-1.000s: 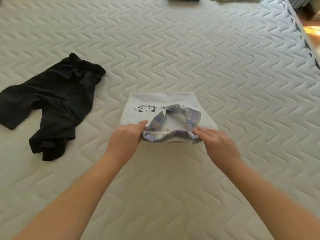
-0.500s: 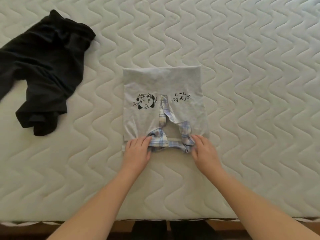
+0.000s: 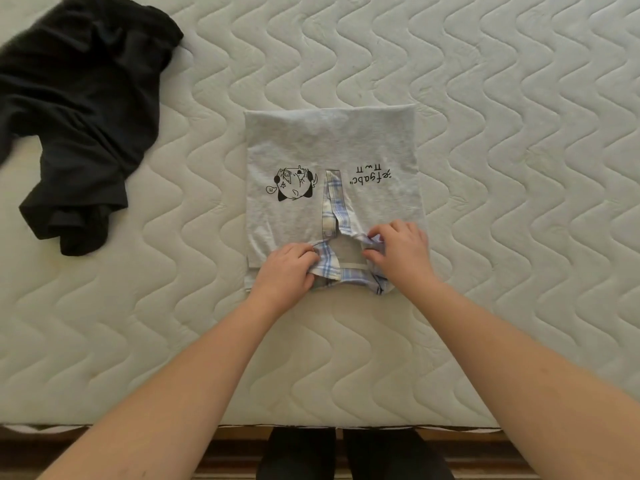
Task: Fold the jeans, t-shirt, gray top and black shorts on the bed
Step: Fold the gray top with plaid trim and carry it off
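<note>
You are looking down on a cream quilted mattress (image 3: 485,98) stitched in wavy zigzag rows, which fills most of the view. Its near edge runs across the bottom of the picture, finished with a thin dark piping. Below that edge you see a brown wooden floor (image 3: 138,455). Your 2 legs in dark trousers (image 3: 346,455) stand on it, just beside the mattress edge.
</note>
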The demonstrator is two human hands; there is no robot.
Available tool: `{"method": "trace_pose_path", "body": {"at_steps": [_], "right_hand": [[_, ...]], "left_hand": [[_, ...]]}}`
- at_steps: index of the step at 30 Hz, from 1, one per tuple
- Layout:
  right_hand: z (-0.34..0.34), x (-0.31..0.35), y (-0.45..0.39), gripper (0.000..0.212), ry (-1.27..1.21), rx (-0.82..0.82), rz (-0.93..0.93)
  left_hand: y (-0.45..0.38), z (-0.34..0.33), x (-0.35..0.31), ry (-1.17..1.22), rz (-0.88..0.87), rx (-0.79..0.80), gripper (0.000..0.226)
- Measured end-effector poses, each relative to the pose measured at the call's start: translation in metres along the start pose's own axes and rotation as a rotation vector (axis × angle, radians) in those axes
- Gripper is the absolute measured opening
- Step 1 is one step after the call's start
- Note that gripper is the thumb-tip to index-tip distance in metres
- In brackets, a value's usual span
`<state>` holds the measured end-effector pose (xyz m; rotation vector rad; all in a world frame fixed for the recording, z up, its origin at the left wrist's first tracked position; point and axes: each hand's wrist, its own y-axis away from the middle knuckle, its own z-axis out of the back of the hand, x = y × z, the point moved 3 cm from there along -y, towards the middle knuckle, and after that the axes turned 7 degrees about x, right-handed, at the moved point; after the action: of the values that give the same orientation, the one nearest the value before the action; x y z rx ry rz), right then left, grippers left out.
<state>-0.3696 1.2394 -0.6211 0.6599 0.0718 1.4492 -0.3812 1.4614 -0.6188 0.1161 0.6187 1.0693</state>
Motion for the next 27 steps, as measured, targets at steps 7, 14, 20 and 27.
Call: {"method": "trace_pose_path", "body": {"at_steps": [7,14,20,27], "right_hand": [[0.002,0.012,-0.012,0.041,0.013,0.062,0.126],[0.007,0.022,-0.003,0.015,-0.434,-0.036,0.108],[-0.003,0.019,0.002,0.023,-0.593,0.095,0.085],[-0.010,0.021,-0.016,0.036,0.017,0.315,0.223]], "left_hand": [[-0.009,0.006,0.000,0.265,0.064,-0.050,0.016],[-0.014,0.003,-0.001,0.309,-0.004,0.042,0.036],[-0.008,-0.003,0.005,0.231,-0.093,0.065,0.036],[-0.020,-0.001,0.009,0.311,-0.044,0.107,0.030]]}}
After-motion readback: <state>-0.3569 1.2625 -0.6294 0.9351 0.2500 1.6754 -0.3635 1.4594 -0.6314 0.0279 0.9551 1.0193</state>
